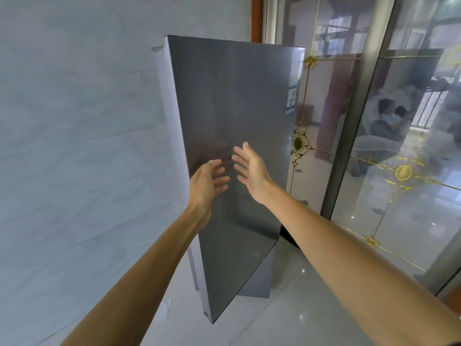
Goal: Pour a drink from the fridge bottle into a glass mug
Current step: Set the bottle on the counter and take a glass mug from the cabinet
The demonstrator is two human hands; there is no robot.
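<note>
One fridge point(232, 101), two hands, one label; the fridge stands upright on the pale glossy floor point(299, 308), its long axis vertical, set against the grey marbled wall point(74, 121) on its left side and just beside a glass partition point(399, 121) with gold ornaments on its right; its tall dark grey front faces the person, with the near lower corner jutting forward, and a lighter strip runs down its left edge; a shorter grey block point(257, 280) shows behind the lower right of that front, and whether the front panel is a door swung out from it I cannot tell; the single label point(291, 99) sits high on the right edge of the front

Both bare forearms reach up from the bottom of the view; the left hand point(205, 182) and the right hand point(252, 171) hang side by side before the middle of the grey front, near each other but apart; the fingers point(220, 182) of the left are straight and spread, gripping nothing; the fingers point(239, 158) of the right are likewise spread and loose, thumb up; faint reflections of them show in the panel; whether any fingertip touches it I cannot tell
</note>
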